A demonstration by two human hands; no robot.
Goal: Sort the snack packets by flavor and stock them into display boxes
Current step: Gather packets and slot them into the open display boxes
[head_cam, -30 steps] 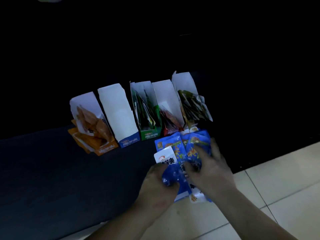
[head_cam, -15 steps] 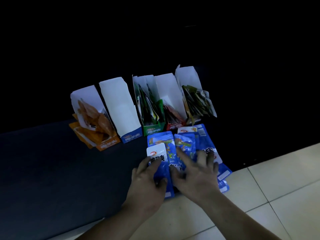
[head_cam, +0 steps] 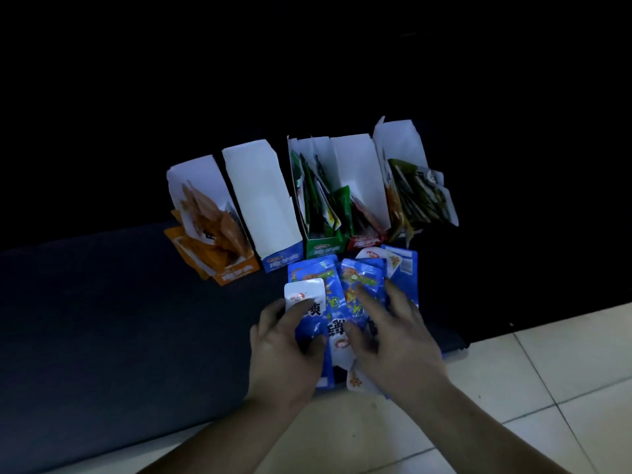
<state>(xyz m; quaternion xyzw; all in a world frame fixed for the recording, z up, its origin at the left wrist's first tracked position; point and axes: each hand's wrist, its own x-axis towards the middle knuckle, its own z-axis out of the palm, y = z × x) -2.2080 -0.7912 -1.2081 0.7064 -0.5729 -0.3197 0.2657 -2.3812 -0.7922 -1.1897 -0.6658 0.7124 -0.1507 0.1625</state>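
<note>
Several blue snack packets (head_cam: 345, 292) lie fanned out on a dark surface (head_cam: 102, 319), in front of a row of display boxes. My left hand (head_cam: 280, 350) sits on the left of the pile, with fingers and thumb curled on the packets there. My right hand (head_cam: 400, 347) lies on the right of the pile, fingers spread flat. Just behind the pile, the blue display box (head_cam: 263, 200) stands with nothing visible inside.
Orange box (head_cam: 236, 271) at the left holds orange packets. Right of the blue box stand a green box (head_cam: 323, 248), a red box (head_cam: 366, 239) and a further box (head_cam: 400, 145) with dark green packets. Pale floor tiles (head_cam: 547, 388) lie near me.
A second ago both hands held the blue packets as a bunch. The packets now lie spread on the surface, with my hands pressing on top of them.
</note>
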